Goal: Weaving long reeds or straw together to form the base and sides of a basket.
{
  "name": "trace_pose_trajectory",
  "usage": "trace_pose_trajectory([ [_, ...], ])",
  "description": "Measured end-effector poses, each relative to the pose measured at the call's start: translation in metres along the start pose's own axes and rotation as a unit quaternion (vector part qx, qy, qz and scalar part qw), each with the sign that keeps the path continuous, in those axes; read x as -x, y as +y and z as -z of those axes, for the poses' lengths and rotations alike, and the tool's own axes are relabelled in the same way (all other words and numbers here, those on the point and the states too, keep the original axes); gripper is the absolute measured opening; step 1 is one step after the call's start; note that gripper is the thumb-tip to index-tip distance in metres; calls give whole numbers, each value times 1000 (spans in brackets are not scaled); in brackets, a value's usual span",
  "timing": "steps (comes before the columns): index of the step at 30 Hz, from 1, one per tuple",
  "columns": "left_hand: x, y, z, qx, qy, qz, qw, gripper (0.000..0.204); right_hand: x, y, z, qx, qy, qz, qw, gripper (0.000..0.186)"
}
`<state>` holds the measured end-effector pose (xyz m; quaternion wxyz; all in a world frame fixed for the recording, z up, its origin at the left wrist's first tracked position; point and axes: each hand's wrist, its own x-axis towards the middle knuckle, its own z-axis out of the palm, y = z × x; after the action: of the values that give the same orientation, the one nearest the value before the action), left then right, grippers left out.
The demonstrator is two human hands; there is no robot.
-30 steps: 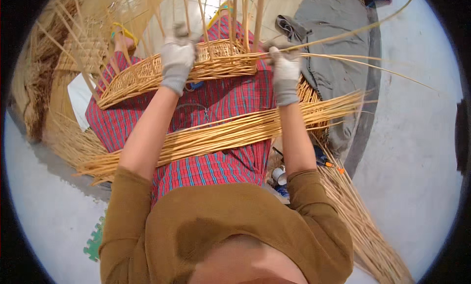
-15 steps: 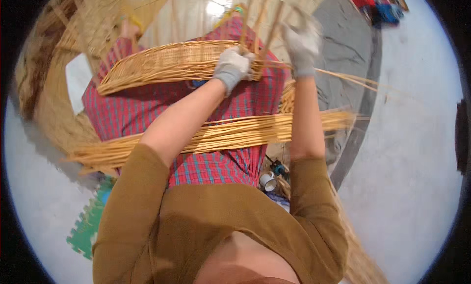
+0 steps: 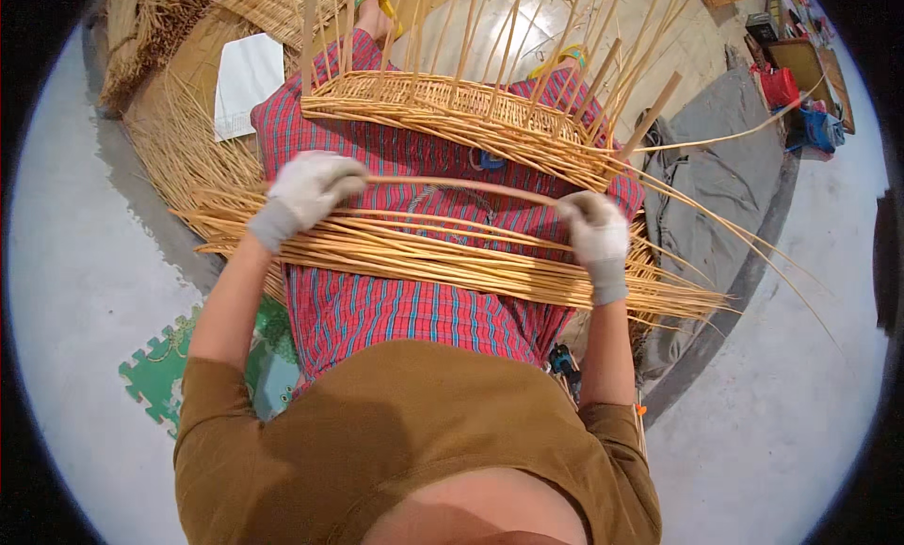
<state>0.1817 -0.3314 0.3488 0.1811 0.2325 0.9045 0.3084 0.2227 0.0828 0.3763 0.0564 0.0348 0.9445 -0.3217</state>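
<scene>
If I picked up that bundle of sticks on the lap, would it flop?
The bundle of wicker rods would probably bend springily, being long and thin. It might slide apart, since its ends fan out and no tie shows.

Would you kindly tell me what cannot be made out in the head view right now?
All in the head view:
- Finger grip on the rod: blurred, and covered by the gloved backs of the left hand and right hand.
- Tops of some stakes: cut off by the upper edge.
- Full shape of the blue object: partly hidden by the woven basket.
- Dark item beside the lap: partly covered by the brown shirt.
</scene>
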Motion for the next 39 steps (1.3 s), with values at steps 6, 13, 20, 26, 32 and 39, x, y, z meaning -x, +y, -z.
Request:
trace_pose_trajectory([
  [6,-6,-23,-2,176,261,20,949,15,-9,-40,-35,-172,205,89,959,18],
  [13,-106,17,29,66,181,-70,979,28,-43,-79,-26,-530,101,53,840,20],
  [20,-146,-24,70,-243,85,42,966,82,-39,-23,-19,-524,259,11,811,24],
  [26,-129,-42,76,-167,39,20,985,71,-7,-19,-3,-475,282,57,832,22],
  [32,-139,-79,41,34,146,-88,985,52,2,-25,5,-418,213,95,878,15],
  [39,-131,25,-12,244,3,258,935,45,-6,31,-5,-522,169,-3,836,14],
])
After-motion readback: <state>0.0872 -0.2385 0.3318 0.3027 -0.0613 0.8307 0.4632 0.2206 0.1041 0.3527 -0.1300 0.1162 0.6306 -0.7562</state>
